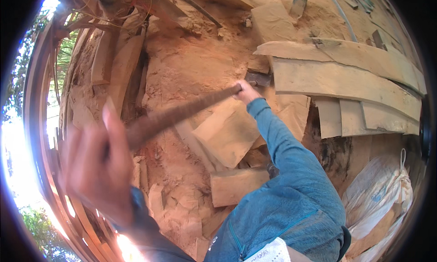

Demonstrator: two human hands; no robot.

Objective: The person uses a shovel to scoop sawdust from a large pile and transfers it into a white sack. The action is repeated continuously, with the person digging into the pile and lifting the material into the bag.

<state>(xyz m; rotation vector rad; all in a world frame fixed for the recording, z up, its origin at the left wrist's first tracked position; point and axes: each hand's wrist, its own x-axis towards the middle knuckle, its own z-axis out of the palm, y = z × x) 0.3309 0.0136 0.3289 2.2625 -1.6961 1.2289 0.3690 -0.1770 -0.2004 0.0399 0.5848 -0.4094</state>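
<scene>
A long dark brown wooden stick [182, 110] slants across the middle of the view between my two hands. My right hand [247, 93], at the end of a blue sleeve, is closed round its far end. Close to the camera on the left, my left hand [98, 159] is blurred by motion; its thumb points up and its fingers curl at the stick's near end. Its palm side and the very end of the stick are hidden. Beneath the stick lies a pale, flat-sided wood block [230, 132] on the reddish, dusty ground.
Long pale planks [346, 79] lie stacked at the right. A white sack [378, 193] leans at the lower right. Another wood block [236, 187] sits in front of my body. Upright boards [104, 57] and a bright slatted opening are at the left.
</scene>
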